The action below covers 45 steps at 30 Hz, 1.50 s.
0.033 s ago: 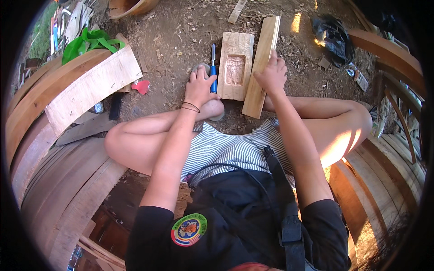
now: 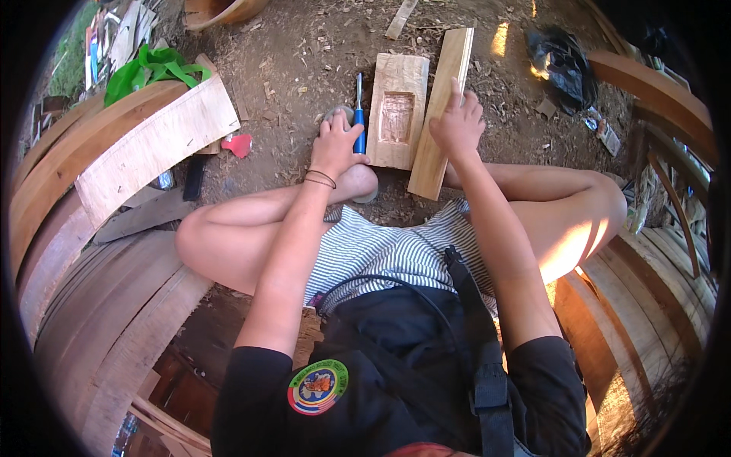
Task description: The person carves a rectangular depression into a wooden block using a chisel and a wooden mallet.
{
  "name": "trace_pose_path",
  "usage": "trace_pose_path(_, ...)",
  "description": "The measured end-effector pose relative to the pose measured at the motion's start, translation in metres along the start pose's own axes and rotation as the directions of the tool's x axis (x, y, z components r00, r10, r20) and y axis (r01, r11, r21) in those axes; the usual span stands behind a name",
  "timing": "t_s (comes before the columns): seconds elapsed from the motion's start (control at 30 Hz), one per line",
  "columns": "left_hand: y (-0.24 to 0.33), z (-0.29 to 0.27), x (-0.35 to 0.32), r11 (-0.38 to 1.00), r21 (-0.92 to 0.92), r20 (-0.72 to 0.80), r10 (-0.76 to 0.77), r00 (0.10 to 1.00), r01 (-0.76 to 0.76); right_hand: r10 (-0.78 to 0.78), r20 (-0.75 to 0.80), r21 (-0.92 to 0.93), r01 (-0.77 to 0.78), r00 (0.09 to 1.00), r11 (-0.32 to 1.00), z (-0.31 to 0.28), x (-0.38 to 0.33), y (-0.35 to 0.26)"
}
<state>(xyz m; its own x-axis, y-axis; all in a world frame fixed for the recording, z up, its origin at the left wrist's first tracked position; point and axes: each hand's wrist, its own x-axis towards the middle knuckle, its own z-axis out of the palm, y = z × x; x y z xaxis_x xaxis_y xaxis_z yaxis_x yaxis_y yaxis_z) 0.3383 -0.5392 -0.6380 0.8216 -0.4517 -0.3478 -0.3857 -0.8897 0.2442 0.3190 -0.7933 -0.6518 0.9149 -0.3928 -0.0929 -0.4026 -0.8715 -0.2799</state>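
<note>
My left hand (image 2: 336,145) rests low over my foot, its fingers and thumb closed around the blue handle of a chisel (image 2: 359,122). The chisel's metal blade points away from me. Just right of it lies a pale wooden block (image 2: 401,68) with a rectangular recess cut into its lower half. My right hand (image 2: 459,126) grips a longer, yellowish board (image 2: 430,167) that lies slanted along the block's right side. The thumb is at the board's left edge, the index finger stretches forward along it, and the other fingers bend toward its right edge.
Wood chips litter the dirt ground. Planks (image 2: 156,152) with a green cloth (image 2: 152,72) stand at left, near a red scrap (image 2: 238,145). A black plastic bag (image 2: 562,72) lies at far right. A small wood offcut (image 2: 400,19) and a round-edged brown container (image 2: 221,14) are farther off.
My right index finger has straightened and lifted on the board. My left hand has shifted very slightly; the block and board stay in place.
</note>
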Motion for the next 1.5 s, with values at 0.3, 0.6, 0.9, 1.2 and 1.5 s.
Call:
trace_pose_path(0.3,-0.013,0.006,0.000,0.999,-0.043,-0.177,0.018,0.984,-0.026,-0.528,0.481,-0.034,0.617,0.700,0.786,0.006,-0.045,-0.051)
trace_pose_path(0.6,-0.013,-0.028,0.015,0.875,-0.478,-0.513,-0.353,0.782,0.081,-0.390,0.682,-0.008,0.539,0.619,0.842,-0.010,-0.072,-0.068)
trace_pose_path(0.9,0.011,-0.041,0.023,0.870,-0.487,-0.562,-0.237,0.792,-0.085,-0.266,0.556,0.013,0.312,0.787,0.950,-0.036,-0.056,-0.063)
trace_pose_path(1.2,-0.025,-0.019,0.035,0.613,-0.790,-0.419,-0.560,0.715,0.018,0.289,0.588,-0.123,-0.270,0.755,0.955,-0.016,0.013,0.017)
trace_pose_path(1.5,0.002,-0.033,0.022,0.219,-0.949,-0.307,-0.464,0.831,-0.229,-0.037,0.278,0.785,-0.205,0.960,0.584,-0.042,0.010,-0.046)
